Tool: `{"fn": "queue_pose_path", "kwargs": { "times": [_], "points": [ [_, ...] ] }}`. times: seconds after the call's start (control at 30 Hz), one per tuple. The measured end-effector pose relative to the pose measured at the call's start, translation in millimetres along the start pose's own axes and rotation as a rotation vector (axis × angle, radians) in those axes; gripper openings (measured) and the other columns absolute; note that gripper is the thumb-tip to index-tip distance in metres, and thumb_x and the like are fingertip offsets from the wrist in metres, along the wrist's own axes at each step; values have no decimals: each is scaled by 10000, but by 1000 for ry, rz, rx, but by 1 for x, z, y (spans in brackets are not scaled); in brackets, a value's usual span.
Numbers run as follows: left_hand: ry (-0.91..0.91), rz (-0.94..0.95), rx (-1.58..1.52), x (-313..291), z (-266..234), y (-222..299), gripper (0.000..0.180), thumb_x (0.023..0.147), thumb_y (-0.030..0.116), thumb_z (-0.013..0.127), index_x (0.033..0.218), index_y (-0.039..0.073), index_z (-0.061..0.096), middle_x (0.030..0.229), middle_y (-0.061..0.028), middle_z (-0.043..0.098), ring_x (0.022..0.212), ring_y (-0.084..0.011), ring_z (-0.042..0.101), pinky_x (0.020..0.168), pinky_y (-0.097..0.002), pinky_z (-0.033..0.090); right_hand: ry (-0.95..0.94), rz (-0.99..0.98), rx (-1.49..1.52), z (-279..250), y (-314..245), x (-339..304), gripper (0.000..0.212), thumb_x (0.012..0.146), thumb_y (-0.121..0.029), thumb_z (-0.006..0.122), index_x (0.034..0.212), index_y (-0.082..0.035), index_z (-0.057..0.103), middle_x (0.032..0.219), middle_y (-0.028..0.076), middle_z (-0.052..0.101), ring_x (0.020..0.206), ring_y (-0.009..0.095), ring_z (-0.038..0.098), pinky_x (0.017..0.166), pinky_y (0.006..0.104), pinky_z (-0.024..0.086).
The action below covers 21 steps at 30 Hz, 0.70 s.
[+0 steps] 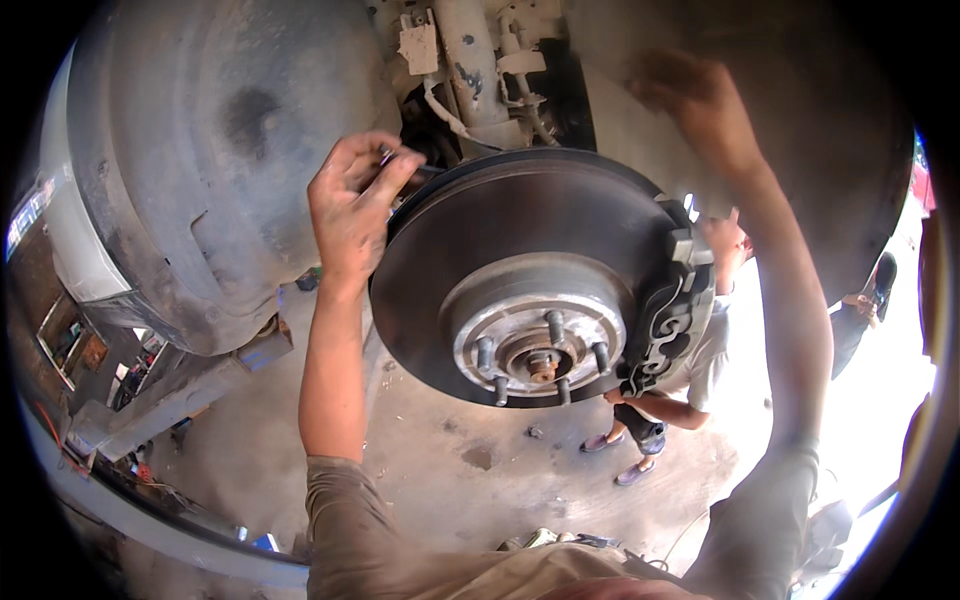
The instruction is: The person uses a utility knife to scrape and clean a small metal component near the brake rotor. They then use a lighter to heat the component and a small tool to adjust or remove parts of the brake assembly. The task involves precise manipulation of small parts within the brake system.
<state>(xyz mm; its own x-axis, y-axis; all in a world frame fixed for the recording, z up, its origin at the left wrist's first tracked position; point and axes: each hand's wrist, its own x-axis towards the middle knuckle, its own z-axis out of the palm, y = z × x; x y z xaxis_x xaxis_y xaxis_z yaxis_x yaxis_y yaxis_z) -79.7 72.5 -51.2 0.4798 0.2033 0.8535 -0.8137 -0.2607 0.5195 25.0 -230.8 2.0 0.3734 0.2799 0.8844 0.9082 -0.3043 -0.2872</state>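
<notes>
1. Head view: the brake disc (530, 205) lies below and between the nearer left hand (355, 205) and the right hand (700, 100).
2. The left, beside the disc's upper-left edge, pinches a small dark piece (388, 157) (kind unclear).
3. The right is higher and blurred: I cannot tell its grip.

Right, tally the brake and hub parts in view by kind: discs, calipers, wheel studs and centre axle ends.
Round dark metal brake disc: 1
Grey metal brake caliper: 1
Short silver-grey metal wheel studs: 5
Rusty brown axle end at the hub's centre: 1
Total: 8
</notes>
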Motion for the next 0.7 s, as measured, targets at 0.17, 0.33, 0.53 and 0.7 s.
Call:
{"fn": "queue_pose_path", "kwargs": {
  "times": [0.17,0.33,0.53,0.7],
  "points": [
    [65,-135,91,-13,-22,-13,164,826,32,662,958,-17,577,844,-102,663,753,-123,619,720,-217,488,-10,-98,-156,15,18,20,196,806,-113,639,985,-45,680,925,117,683,849,230,655,788,319,494],
    [59,-188,39,-19,-27,-21,113,843,50,647,929,0,594,843,-78,660,752,-97,604,698,-202,471,-11,-226,-151,32,17,53,207,821,-146,624,1003,-63,677,907,135,681,857,253,658,786,340,493],
    [101,-241,28,-23,-28,-20,111,847,77,655,916,8,602,825,-50,649,750,-80,592,688,-192,461,-33,-414,-235,67,-37,113,227,825,-139,618,1032,-53,651,900,145,674,839,269,656,773,354,503],
    [108,-223,-19,-24,-23,-27,127,836,75,672,908,-1,600,810,-55,656,747,-83,602,695,-198,468,-10,-483,-626,88,-70,155,208,773,-115,596,958,-47,662,927,216,632,905,393,600,800,443,486]
  ]
}}
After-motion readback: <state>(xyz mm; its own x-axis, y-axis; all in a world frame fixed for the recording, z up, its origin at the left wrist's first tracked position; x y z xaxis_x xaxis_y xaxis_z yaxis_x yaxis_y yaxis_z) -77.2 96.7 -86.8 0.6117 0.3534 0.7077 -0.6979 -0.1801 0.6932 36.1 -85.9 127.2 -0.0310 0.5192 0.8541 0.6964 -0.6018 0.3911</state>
